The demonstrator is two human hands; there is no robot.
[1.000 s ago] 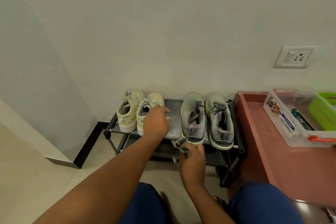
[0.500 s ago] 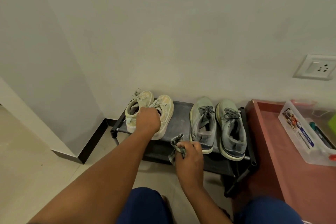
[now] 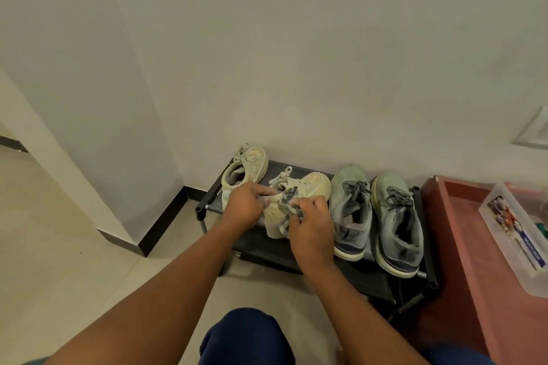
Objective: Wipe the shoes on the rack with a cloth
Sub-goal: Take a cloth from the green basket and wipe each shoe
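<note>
Between the two hands, near the front edge of the rack [image 3: 427, 272], sits the cream shoe [image 3: 308, 187] being worked on: the head view shows it pulled forward of its mate [image 3: 246, 166], which remains at the far left of the top shelf. Its long axis runs from the heel, near and low, to the toe, far and slightly right, so the toe cap lies beyond the fingers of both hands. The left hand [image 3: 243, 207] grips the shoe's left side around the collar, fingers curled over it. The right hand [image 3: 311, 222] holds a bunched grey cloth [image 3: 289, 210], fingers closed round it and pressed against the shoe's near-right flank. That hand is the nearer one to the unwiped toe, so the stroke probably has to travel away from the person along the shoe's length while the left hand steadies it. Just right of the right hand, two grey sneakers [image 3: 351, 210] stand side by side, toes to the wall, apparently not yet handled.
</note>
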